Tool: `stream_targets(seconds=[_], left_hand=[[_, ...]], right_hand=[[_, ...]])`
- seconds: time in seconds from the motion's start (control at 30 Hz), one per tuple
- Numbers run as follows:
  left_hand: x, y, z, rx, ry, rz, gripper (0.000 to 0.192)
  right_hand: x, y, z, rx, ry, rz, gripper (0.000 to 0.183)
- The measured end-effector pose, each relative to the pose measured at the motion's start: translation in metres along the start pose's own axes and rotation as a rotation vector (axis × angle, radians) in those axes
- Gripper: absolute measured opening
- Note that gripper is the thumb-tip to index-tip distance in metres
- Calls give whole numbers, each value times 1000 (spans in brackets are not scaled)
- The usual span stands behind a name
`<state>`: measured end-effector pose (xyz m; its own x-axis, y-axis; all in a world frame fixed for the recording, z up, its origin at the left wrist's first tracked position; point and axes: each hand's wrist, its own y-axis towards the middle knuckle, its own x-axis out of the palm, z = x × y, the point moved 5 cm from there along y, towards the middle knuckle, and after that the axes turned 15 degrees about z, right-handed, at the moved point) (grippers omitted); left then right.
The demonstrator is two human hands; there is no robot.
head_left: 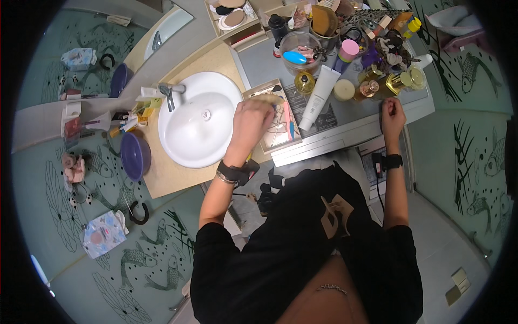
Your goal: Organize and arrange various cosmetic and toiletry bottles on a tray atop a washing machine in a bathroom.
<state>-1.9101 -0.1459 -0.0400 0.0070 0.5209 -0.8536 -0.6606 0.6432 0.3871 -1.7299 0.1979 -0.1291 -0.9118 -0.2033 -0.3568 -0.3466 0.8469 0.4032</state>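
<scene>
My left hand [251,124] is over the near left side of a shallow open box [265,146] at the counter's front, beside the sink. Its fingers bend downward and are partly hidden. A beige, rounded flat object [268,99] shows just past the knuckles; whether the fingers grip it cannot be made out. Inside the box lie a pink strip-like item [287,117], a blue piece [291,131] and thin cords. My right hand [393,115] is at the counter's front edge with its fingers curled in, close to gold-capped perfume bottles [386,87]. Nothing shows in it.
A white washbasin [194,139] with a metal faucet [169,97] is on the left. A white tube [319,97], a candle-like jar [344,90] and a clear tub [299,67] crowd the counter. A purple basin [135,156] sits by the wall.
</scene>
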Motion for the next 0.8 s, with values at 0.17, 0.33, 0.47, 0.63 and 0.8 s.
stream_targets(seconds=[0.17, 0.33, 0.47, 0.63, 0.8], left_hand=[[-20, 9, 9, -123, -95, 38, 10], [-25, 8, 3, -262, -171, -24, 12], [-28, 4, -1, -264, -178, 22, 13], [-30, 0, -6, -476, -401, 55, 10], [-49, 9, 6, -534, -562, 132, 11]], right_hand=[[-1, 0, -4, 2, -25, 1, 7], [-1, 0, -5, -22, -37, 9, 7], [-1, 0, -3, -14, -35, 14, 6], [-1, 0, -4, -20, -39, 11, 6], [0, 0, -5, -27, -44, 17, 7]])
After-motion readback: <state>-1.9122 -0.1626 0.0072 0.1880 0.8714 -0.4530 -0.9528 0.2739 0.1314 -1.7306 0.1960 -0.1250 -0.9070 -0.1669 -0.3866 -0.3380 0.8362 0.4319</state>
